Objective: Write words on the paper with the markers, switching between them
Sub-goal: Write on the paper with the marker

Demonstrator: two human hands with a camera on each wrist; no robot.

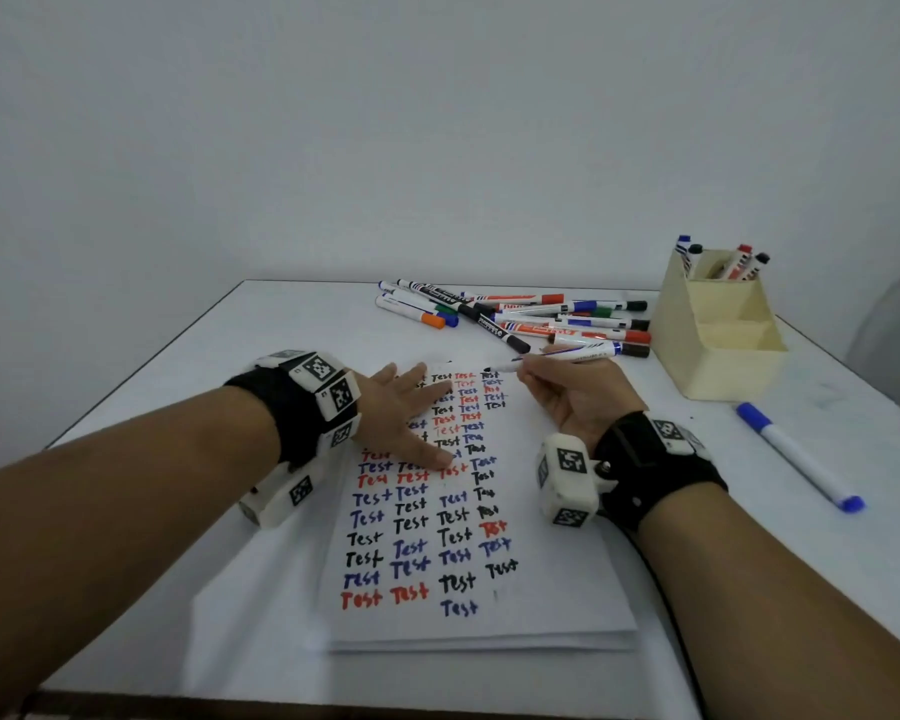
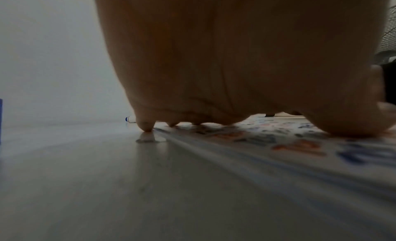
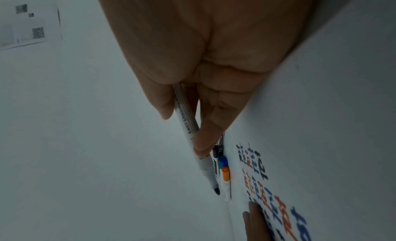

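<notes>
The paper (image 1: 552, 605) is lying on the white worktop (image 1: 178, 376) in front of the person, covered in columns of the word "Test" in black, red and blue. The left hand (image 1: 404, 418) is lying flat on its upper left part, fingers spread and straight, pressing the sheet down. The right hand (image 1: 575, 394) is pinching a marker (image 1: 557, 356) between thumb and fingers, uncapped, its dark tip pointing toward the top right corner of the paper.

From the head view I cannot tell whether that tip is touching the sheet. The right wrist view is showing more: the black nib (image 3: 216, 191) is hanging clear of the surface, and printed lettering is running along the barrel. It is also catching the fingertips (image 3: 255, 216) of the other hand on the written page.

The left wrist view is looking under the palm, showing the fingertips (image 2: 147, 126) touching down at the paper's edge, with blurred coloured writing beside them.

Only the head view is taking in the rest: a loose pile of markers (image 1: 520, 317) lying at the far edge, a cream holder (image 1: 718, 345) to the right with several markers standing in its back compartment, and a single blue-capped marker (image 1: 801, 457) lying well apart on the right.
</notes>
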